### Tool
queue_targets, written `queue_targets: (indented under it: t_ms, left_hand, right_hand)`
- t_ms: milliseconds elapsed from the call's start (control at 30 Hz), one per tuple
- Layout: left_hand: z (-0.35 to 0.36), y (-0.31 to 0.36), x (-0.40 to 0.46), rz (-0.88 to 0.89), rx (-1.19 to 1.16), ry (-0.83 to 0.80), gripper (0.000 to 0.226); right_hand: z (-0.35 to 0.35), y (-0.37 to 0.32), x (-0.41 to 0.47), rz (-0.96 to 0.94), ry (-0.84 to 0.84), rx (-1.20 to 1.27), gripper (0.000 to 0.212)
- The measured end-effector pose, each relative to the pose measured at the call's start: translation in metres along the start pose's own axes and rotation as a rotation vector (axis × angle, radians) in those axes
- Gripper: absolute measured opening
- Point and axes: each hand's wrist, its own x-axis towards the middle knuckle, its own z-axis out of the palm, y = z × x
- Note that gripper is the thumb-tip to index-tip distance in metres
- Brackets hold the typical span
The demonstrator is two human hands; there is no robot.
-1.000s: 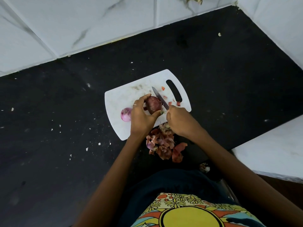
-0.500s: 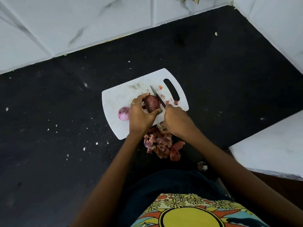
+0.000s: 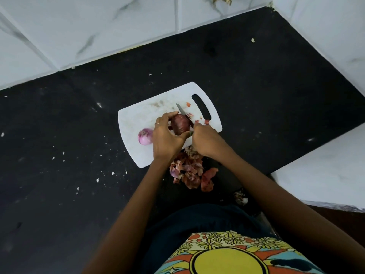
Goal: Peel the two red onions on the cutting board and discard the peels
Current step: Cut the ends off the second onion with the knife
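A white cutting board (image 3: 138, 117) lies on the black counter. My left hand (image 3: 165, 136) grips a dark red onion (image 3: 180, 124) over the board, fingers and thumb curled round it. My right hand (image 3: 207, 140) holds a small knife (image 3: 182, 113), whose blade lies against the onion's right side with the tip pointing up and left. A second onion (image 3: 145, 136), pale pink and peeled, sits on the board's left part next to my left hand. A pile of red-brown peels (image 3: 190, 171) lies on the counter just below the board.
Small peel scraps (image 3: 201, 121) lie on the board near its handle slot (image 3: 201, 106). White tiled walls (image 3: 98, 26) border the counter at the back and right. A white ledge (image 3: 325, 171) stands at the right. Crumbs dot the black counter (image 3: 59, 155).
The knife blade has shifted slightly along the onion's right side while my left hand keeps holding it. The camera view drifted a little; the peeled onion and the peel pile have not moved.
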Motion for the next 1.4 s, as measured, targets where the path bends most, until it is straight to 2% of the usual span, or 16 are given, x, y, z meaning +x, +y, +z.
queue_targets:
  t_ms: [233, 433, 633, 767, 1033, 1167, 1267, 1400]
  left_hand:
    - [-0.001, -0.003, 0.001, -0.013, -0.031, 0.012, 0.065]
    - [-0.002, -0.002, 0.003, 0.006, -0.04, 0.028, 0.059]
    - [0.0, -0.002, 0.002, -0.014, -0.024, 0.024, 0.059]
    - [0.001, 0.0, 0.002, -0.007, -0.023, 0.018, 0.058]
    - [0.0, 0.001, 0.006, -0.095, -0.043, 0.012, 0.052]
    - [0.007, 0.005, -0.001, -0.122, -0.028, 0.088, 0.053]
    - [0.011, 0.016, -0.006, -0.147, -0.056, 0.142, 0.052]
    - [0.012, 0.029, -0.006, -0.228, -0.128, 0.136, 0.05]
  right_hand:
    - [0.012, 0.012, -0.014, -0.018, 0.065, -0.055, 0.023]
    - [0.009, 0.003, 0.001, -0.03, 0.058, -0.044, 0.029]
    - [0.019, 0.015, -0.01, -0.019, 0.069, -0.052, 0.024]
    - [0.013, 0.004, 0.001, -0.012, 0.049, -0.018, 0.032]
    - [0.043, 0.018, -0.021, 0.07, 0.057, 0.009, 0.03]
    - [0.04, 0.01, -0.011, 0.095, 0.061, 0.057, 0.029]
    - [0.036, 0.009, -0.002, 0.072, 0.042, 0.092, 0.027]
    - [0.026, 0.014, 0.01, 0.035, 0.126, 0.222, 0.026]
